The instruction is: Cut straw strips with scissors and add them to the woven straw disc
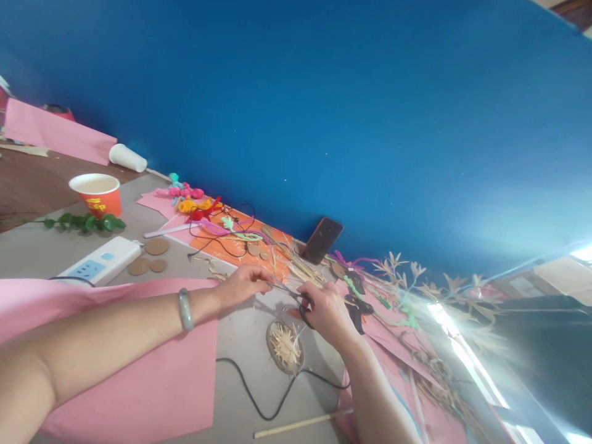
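My right hand [326, 308] is closed on the black handles of a pair of scissors [306, 309], whose blades point left towards my left hand. My left hand [243, 287] has its fingers pinched together near the blade tips; what lies between them is too small to make out. Just below the hands, an oval dish [285, 346] holds pale, thin cut strips. A bracelet [185, 310] circles my left wrist. Pink paper [139, 370] lies under my left forearm.
A phone [322, 240] leans on the blue wall. Left are a paper cup [102, 196], a green leafy sprig [87, 223] and a power strip [102, 260]. Orange paper [222, 248], cords and dried stems lie behind my hands. A black cable [259, 407] crosses in front.
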### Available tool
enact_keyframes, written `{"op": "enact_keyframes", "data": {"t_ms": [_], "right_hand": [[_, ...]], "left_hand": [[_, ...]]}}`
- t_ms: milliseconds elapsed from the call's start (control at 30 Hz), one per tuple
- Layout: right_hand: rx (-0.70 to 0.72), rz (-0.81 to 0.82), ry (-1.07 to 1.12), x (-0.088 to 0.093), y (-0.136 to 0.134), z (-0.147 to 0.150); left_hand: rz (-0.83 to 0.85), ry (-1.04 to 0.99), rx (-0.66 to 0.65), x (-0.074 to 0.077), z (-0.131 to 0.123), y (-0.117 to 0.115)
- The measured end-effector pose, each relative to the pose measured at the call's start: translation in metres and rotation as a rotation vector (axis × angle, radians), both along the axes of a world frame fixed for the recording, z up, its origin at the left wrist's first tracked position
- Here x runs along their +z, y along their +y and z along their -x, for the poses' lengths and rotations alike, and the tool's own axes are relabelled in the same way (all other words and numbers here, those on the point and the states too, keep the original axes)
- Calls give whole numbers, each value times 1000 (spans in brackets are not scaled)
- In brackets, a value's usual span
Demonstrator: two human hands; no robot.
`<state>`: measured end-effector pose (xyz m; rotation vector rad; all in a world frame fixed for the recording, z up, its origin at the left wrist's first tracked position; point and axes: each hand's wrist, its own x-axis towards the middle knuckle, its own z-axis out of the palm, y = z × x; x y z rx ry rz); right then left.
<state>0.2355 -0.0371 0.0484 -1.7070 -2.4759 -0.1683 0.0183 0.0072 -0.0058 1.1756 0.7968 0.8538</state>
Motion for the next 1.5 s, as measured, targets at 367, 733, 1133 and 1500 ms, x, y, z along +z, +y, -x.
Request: {"op": "enact_keyframes", "data": {"t_ms": [367, 733, 1133, 1500], "right_hand": [[-19, 19, 15, 1, -1, 0], [13, -6, 0, 1, -1, -2], [21, -5, -20, 3, -1, -2], [14, 27, -20, 3, -1, -5]], "left_hand": [[-10, 20, -11, 0, 1, -2], [-18, 34, -33, 1, 1, -2], [-6, -5, -31, 1, 1, -2], [-4, -50, -5, -5, 0, 0]]}}
